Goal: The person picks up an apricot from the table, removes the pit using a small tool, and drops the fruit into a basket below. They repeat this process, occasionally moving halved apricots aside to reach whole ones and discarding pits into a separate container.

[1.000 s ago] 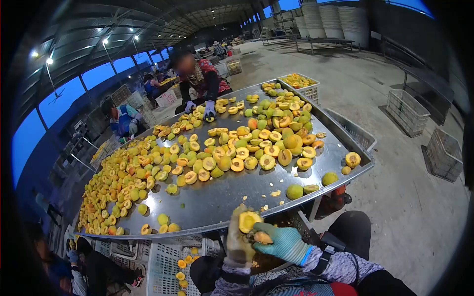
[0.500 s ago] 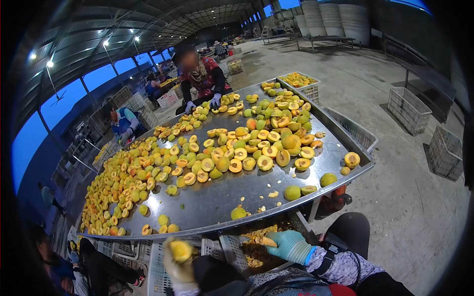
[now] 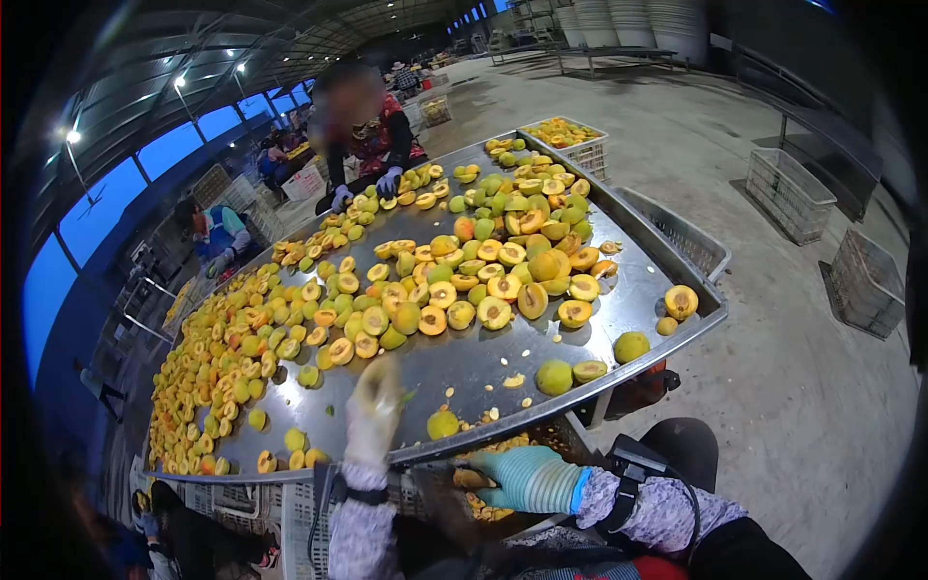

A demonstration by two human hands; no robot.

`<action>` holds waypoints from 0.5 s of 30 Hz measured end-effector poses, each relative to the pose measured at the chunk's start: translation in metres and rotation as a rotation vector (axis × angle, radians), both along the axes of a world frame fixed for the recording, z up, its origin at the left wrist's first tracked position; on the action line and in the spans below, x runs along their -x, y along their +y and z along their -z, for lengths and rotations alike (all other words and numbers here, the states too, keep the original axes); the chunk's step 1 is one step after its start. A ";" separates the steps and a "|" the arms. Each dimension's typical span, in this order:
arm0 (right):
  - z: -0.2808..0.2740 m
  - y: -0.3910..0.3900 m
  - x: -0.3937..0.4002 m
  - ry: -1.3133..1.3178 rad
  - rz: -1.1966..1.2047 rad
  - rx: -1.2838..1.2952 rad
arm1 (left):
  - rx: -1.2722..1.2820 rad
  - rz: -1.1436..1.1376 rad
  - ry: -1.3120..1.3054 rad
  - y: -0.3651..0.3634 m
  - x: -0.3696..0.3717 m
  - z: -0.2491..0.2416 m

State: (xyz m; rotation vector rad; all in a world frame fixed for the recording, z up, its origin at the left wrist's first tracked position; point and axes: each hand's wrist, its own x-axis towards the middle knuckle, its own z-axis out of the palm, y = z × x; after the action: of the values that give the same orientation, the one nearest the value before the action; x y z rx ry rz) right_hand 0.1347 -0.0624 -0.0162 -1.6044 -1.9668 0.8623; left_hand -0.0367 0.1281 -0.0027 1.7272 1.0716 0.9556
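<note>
My left hand (image 3: 375, 406), in a pale glove, is raised over the near edge of the metal table (image 3: 333, 406); motion smears its fingers, and I cannot tell whether they hold anything. Lower down on the right, my right hand (image 3: 530, 478) wears a teal striped glove. Its fingers close on a brownish-orange apricot piece (image 3: 472, 478), above a crate (image 3: 580, 443) of pits and scraps. Halved apricots (image 3: 494, 312) cover much of the tabletop, cut faces showing pits. Closer to my hands lie a whole greenish apricot (image 3: 443, 424) and several loose pits.
A co-worker (image 3: 372, 145) handles fruit at the far side; another person (image 3: 220, 237) is at the left. A crate of apricots (image 3: 570, 145) stands beyond the table's far corner. White plastic crates (image 3: 791, 198) sit on the floor at right. The table has a raised metal rim (image 3: 667, 362).
My left hand has risen from below the table edge to above it; the yellow apricot half seen in it no longer shows. My right hand has shifted slightly left. The view has tilted.
</note>
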 end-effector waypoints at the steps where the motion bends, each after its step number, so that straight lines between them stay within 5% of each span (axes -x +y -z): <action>1: 0.001 0.000 -0.004 -0.023 0.007 0.062 | -0.127 0.094 0.100 0.013 -0.034 -0.001; 7: 0.026 -0.008 -0.022 -0.153 0.096 0.037 | -0.602 0.188 0.427 0.067 -0.184 0.046; 9: 0.028 -0.007 -0.029 -0.136 0.101 0.052 | -0.605 0.225 0.671 0.061 -0.201 0.055; 15: 0.016 -0.013 -0.040 -0.188 0.035 0.049 | -0.458 0.417 0.655 0.040 -0.166 0.048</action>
State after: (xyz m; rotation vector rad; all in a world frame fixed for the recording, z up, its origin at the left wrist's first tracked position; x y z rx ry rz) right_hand 0.1749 -0.0750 -0.0318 -1.8006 -2.0513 0.7755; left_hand 0.1294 0.1686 -0.0508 2.6256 0.8476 0.3776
